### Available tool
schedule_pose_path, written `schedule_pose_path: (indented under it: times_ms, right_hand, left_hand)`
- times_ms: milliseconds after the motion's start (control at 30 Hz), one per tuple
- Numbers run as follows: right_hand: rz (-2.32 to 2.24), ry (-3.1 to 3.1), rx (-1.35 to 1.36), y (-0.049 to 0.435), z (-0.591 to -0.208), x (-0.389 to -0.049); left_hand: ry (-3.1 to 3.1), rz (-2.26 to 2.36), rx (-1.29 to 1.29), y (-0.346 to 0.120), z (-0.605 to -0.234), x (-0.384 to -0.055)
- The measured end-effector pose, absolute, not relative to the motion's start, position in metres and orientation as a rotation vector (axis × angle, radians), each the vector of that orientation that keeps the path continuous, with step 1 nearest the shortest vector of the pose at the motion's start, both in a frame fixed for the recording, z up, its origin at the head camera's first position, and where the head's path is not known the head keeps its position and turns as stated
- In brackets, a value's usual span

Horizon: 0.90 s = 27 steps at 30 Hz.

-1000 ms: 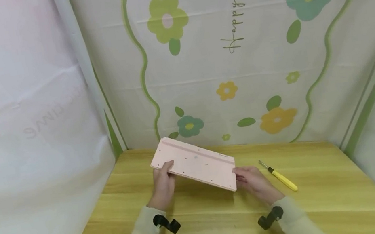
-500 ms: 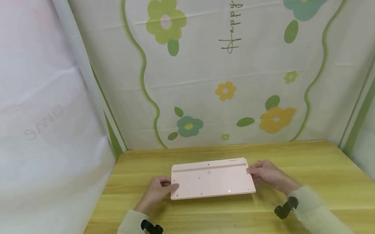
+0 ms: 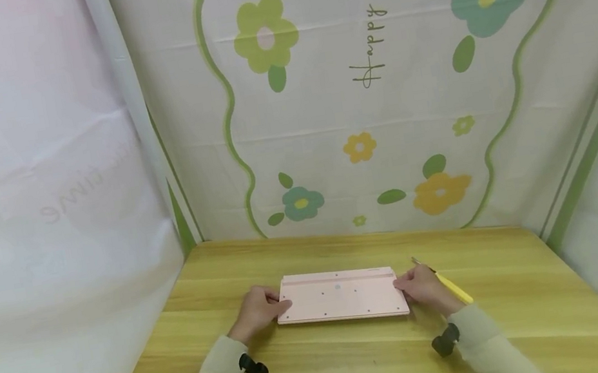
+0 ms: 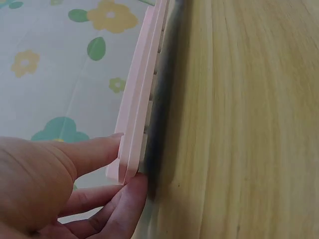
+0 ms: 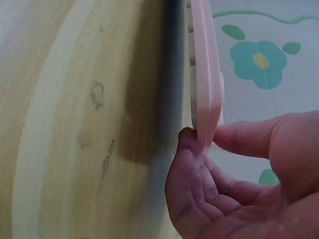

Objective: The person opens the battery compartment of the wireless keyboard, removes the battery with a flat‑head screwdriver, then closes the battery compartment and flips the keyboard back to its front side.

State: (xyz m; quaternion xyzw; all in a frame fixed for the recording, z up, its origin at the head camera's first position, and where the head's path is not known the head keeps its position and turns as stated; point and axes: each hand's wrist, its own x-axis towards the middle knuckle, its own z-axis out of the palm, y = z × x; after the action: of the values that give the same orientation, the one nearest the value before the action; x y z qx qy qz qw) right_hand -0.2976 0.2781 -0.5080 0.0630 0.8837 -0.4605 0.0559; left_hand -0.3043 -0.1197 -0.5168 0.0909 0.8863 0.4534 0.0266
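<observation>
Pinching the pink keyboard [image 3: 346,300] by its short edges — both hands [image 3: 257,314] [image 3: 425,288] — tabletop [image 3: 339,366] in front and behind

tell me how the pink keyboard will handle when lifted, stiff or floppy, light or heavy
The pink keyboard is probably stiff: its edge runs straight between the left hand and right hand. It may be light, being thin and pinched at its ends. Its flat, rectangular shape makes rolling unlikely.

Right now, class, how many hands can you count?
2: the left hand grips the left end of the pink keyboard, and the right hand grips its right end.
</observation>
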Motion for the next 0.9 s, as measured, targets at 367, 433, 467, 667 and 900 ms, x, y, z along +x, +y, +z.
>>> schedule_pose_path:
  times_ms: [367,433,467,667,900]
  right_hand:
    - [-1.029,2.964,0.063,0.272,-0.506,-0.297]
    - [-0.98,2.996,0.041,0.271,-0.505,-0.298]
    - [-0.952,3.012,0.032,0.27,-0.504,-0.299]
    - [-0.898,3.052,0.011,0.266,-0.498,-0.299]
    - [-0.926,2.999,0.005,0.27,-0.494,-0.294]
  left_hand:
    - [2.846,1.351,0.326,-0.109,-0.52,-0.302]
    - [2.855,1.349,0.32,-0.108,-0.52,-0.302]
    - [2.866,1.347,0.322,-0.107,-0.52,-0.301]
    - [2.871,1.352,0.269,-0.104,-0.52,-0.3]
    - [2.856,1.325,0.342,-0.112,-0.521,-0.296]
